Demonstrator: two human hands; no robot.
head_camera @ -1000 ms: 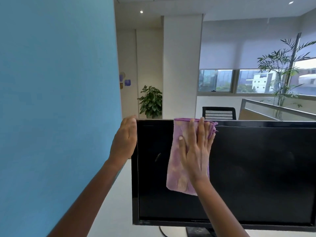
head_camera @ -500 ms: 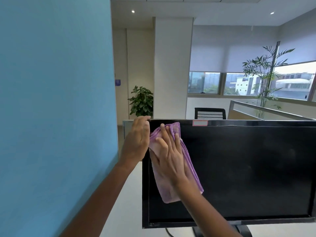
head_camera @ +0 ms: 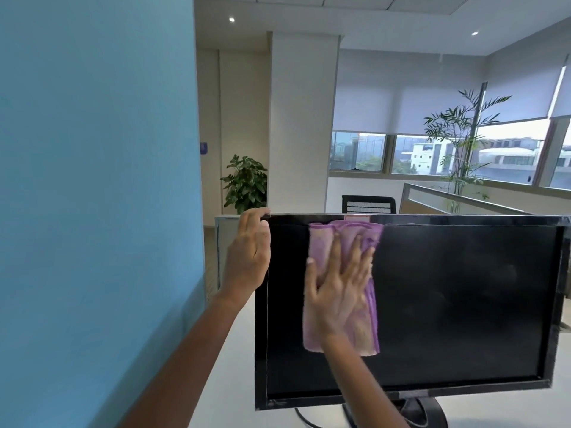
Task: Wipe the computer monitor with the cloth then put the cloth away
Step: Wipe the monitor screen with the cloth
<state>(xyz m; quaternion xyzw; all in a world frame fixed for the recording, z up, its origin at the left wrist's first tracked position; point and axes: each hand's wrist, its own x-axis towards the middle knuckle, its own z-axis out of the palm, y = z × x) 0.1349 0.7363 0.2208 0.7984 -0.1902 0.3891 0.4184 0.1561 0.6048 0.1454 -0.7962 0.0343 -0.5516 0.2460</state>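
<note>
A black computer monitor [head_camera: 457,304] with a dark screen stands on a white desk in front of me. A purple cloth [head_camera: 321,239] hangs flat against the upper left part of the screen, its top edge at the upper bezel. My right hand [head_camera: 338,285] presses flat on the cloth with fingers spread, pinning it to the screen. My left hand [head_camera: 248,257] grips the monitor's top left corner, fingers curled over the top edge.
A blue partition wall [head_camera: 92,211] stands close on the left. The white desk [head_camera: 234,381] runs below the monitor, whose stand [head_camera: 423,412] and cable show at the bottom. Beyond are a potted plant [head_camera: 245,183], a black chair [head_camera: 367,204] and a low divider [head_camera: 457,202].
My right hand has slid the cloth rightwards from the screen's left edge, away from my left hand. My left hand has kept its hold on the corner.
</note>
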